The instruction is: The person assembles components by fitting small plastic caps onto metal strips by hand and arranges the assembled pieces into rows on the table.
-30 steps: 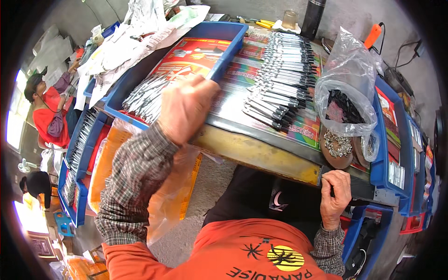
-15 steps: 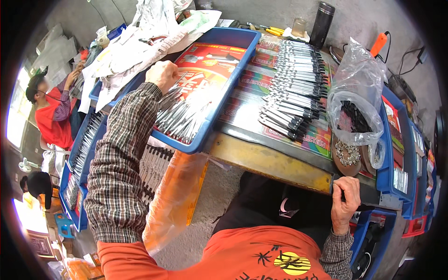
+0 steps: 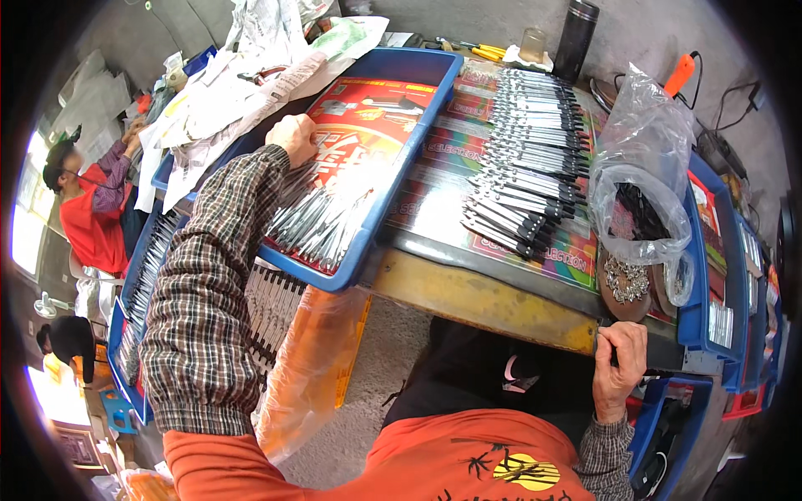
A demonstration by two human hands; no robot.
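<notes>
My left hand (image 3: 294, 139) is inside a blue plastic tray (image 3: 451, 83), at the left edge of a pile of slim silver-and-white pen-like pieces (image 3: 322, 225). Its fingers curl in; what they hold, if anything, is hidden. A red printed sheet (image 3: 393, 92) lines the tray. To its right on the table, a long row of slim pen-like pieces with black ends (image 3: 535, 159) lies side by side. My right hand (image 3: 620, 359) is closed with fingertips against the table's yellow front edge (image 3: 493, 305), near its right corner.
Crumpled paper sheets (image 3: 242, 92) cover another blue bin at back left. A clear plastic bag (image 3: 639, 192) stands near a dish of small metal parts (image 3: 625, 284). At the back are a black flask (image 3: 576, 42) and a small jar (image 3: 532, 43). Another person (image 3: 88, 200) sits far left.
The view has shifted slightly, and the tray now appears a little further left. My left hand stays at the pile's left edge; my right hand keeps its place at the table edge.
</notes>
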